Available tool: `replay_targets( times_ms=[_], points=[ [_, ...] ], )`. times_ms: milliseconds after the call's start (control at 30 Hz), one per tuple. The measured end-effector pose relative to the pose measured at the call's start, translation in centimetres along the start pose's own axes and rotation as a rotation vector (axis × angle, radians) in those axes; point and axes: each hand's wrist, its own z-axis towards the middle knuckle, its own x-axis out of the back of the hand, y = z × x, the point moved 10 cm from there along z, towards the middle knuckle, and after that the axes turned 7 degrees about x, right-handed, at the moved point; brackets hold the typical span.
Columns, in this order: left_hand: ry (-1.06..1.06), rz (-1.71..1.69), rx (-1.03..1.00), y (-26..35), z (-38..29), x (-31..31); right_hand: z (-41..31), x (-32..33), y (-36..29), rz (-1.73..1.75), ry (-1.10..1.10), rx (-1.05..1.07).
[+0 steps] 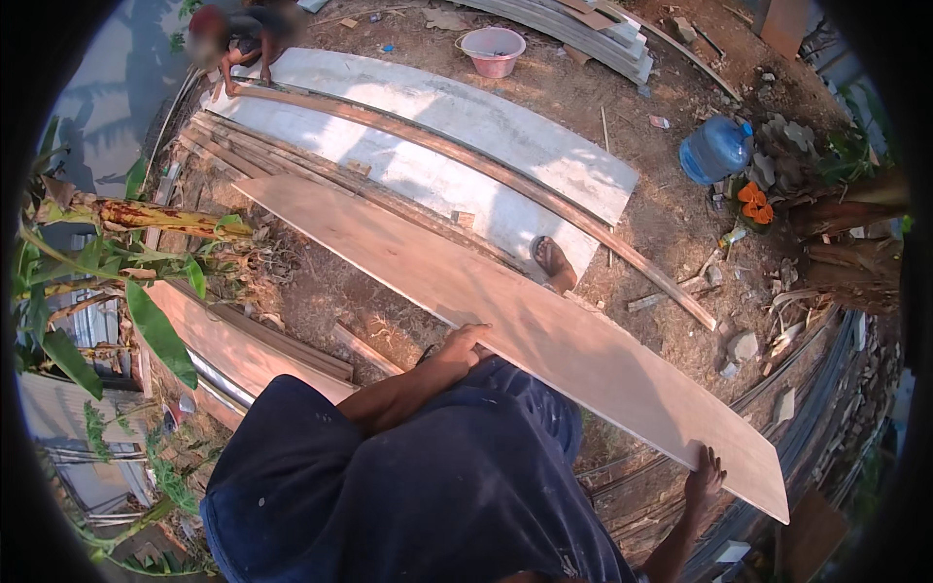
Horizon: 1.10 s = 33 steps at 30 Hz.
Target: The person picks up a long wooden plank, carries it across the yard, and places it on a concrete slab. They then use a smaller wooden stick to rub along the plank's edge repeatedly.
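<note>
A long strip of plywood stretches slantwise in front of me, from the upper left down to the lower right. My left hand grips its near edge around the middle, thumb on the top face. Close to the right end, my right hand holds the same edge, fingers spread over the face and part of the grip hidden beneath. Beyond the plywood a long wooden batten lies across pale sheets on the ground. My sandalled foot rests on the nearer sheet.
At the batten's far end a co-worker crouches, hands on it. Several timber strips lie beside the sheets. A pink basin and a blue water jug stand beyond. Left are a banana stem and stacked boards.
</note>
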Motion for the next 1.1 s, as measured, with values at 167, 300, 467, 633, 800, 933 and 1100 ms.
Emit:
replay_targets(
  times_ms=[167,300,467,633,800,933,1100],
  points=[
    [0.088,-0.169,0.112,0.9,2.1,-1.5,7.0,3.4,0.3,-0.027,0.061,0.081],
    [0.037,-0.324,0.214,1.9,4.2,-4.2,11.7,4.8,0.5,-0.076,0.062,0.108],
    [0.237,-0.231,0.128,2.6,4.6,-4.4,13.8,2.1,1.3,-0.053,-0.093,0.091],
    [0.350,-0.311,0.286,1.3,3.9,-4.1,13.4,0.4,0.7,-0.074,-0.012,0.094],
    [0.278,-0.302,0.192,2.2,3.7,-5.1,13.4,-1.1,0.8,-0.053,0.030,0.085],
    [0.274,-0.262,0.207,2.8,3.8,-5.5,13.4,-2.9,0.6,0.049,-0.093,0.042],
    [0.236,-0.345,0.207,2.8,4.3,-5.3,12.6,-2.9,-1.2,0.132,-0.159,0.014]
  ],
)
